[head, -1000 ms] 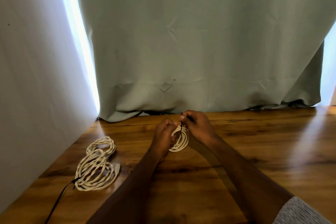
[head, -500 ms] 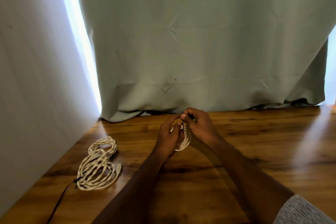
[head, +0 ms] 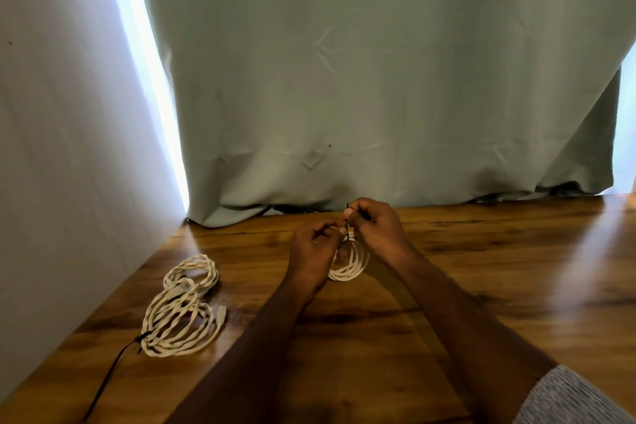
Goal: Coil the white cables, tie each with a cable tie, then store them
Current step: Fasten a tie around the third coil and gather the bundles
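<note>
A small white cable coil (head: 354, 263) hangs between my hands above the wooden table (head: 481, 286). My left hand (head: 315, 253) grips the coil's top left side. My right hand (head: 375, 229) pinches the thin black cable tie (head: 347, 217), whose tail sticks up above the coil. Part of the coil is hidden behind my left hand. To the left lie larger white cable coils (head: 182, 313), stacked on the table, one with a black tie at its near end.
A grey-green curtain (head: 378, 79) hangs to the table's back edge. A white wall (head: 69, 148) closes off the left side. A black tie tail (head: 110, 375) trails from the lying coils toward the near left table edge.
Both hands have lifted the small coil a little and moved closer together. My right hand has drawn the black tie upward. The coils on the left have not moved.
</note>
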A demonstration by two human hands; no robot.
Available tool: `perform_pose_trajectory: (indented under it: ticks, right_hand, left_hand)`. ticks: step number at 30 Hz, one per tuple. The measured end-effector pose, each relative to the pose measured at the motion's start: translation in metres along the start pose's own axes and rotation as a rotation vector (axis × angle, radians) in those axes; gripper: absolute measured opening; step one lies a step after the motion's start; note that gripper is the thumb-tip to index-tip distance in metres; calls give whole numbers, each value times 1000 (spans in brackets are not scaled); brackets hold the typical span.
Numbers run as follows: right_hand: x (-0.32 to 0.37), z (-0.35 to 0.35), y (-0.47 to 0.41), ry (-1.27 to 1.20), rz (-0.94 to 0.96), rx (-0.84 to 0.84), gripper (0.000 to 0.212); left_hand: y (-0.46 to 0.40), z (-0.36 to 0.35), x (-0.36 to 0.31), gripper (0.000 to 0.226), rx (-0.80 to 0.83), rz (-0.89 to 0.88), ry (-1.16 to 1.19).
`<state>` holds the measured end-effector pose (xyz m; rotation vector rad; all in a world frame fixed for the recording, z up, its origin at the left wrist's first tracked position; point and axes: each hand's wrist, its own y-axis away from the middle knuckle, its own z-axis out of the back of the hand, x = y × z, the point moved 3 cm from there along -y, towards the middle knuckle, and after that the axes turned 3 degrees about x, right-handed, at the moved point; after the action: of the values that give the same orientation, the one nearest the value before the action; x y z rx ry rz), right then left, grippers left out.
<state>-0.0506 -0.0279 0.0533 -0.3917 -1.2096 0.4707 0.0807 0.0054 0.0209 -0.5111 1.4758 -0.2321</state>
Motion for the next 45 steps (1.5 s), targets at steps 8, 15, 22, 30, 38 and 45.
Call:
perform_pose_trajectory:
  ticks: [8,15,22,30,38,45]
  right_hand:
    - [1,-2,4,-17,9,-22,16]
    - [-2,-7,6,-28,12,-49,25]
    - [-14,-6,9,-169,-101,-74,21]
    - [-11,9,9,-357,-152,-144,15]
    - [-7,18,10,-198,98,97,10]
    - [-12,12,9,-185,152,115,10]
  left_hand:
    - [-1,-2,4,9,-20,138,116]
    - [-4,-1,9,10,23,152,125]
    - [-2,-4,9,8,82,142,104]
    - [3,-10,6,26,207,60,92]
    - [3,0,10,14,212,68,-32]
    - [4,1,12,16,210,86,-40]
